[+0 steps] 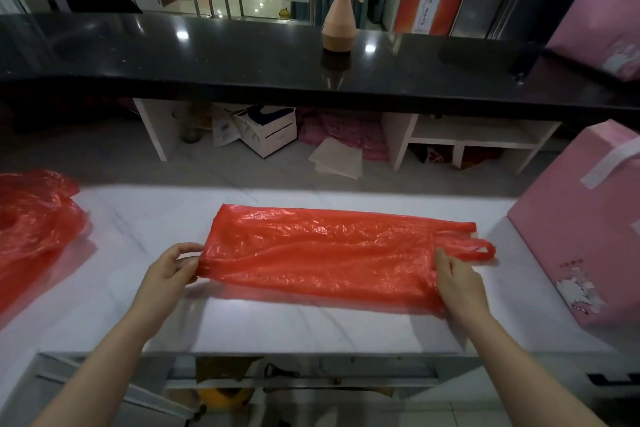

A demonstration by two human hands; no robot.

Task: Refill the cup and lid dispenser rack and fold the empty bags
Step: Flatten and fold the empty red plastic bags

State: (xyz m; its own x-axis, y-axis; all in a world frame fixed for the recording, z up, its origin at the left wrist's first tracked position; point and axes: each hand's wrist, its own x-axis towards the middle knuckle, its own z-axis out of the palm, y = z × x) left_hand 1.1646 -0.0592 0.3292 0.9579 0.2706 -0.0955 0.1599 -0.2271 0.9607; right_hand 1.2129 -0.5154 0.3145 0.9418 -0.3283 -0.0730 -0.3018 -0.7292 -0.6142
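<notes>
- Red plastic bag [332, 253] lies flattened lengthways on the white marbled surface [311, 329], closed end to my left, handle loops [481, 248] to my right. Near long edge is raised off the surface between my two hands; far edge rests flat.
- Left hand [173, 265]: thumb and fingers [192, 248] pinch the bag's left near corner.
- Right hand [457, 279]: fingers curled onto the bag just below the handles, gripping the film at the right near edge.
- Step in hand, as I judge it: the bag-folding part of the task. Bag is smoothed into a long strip and appears about to be folded along its length.
- Next move calls for: carrying the near edge over toward the far edge with both hands level, so the film stays taut and the handles do not trail out; then pressing air out. Thin film will likely slip and balloon if I let either corner go early.
- Second bag [31, 229], also red, sits crumpled at the left edge of the surface, well apart from this one; not yet folded.
- Pink box [581, 246] stands on the surface to the right, near the handle loops. It limits room on that side; loops could catch against it.
- Raised black counter [242, 59] beyond carries a spray bottle [341, 17].
- Cup and lid rack: not in view, so refill status cannot be told.
</notes>
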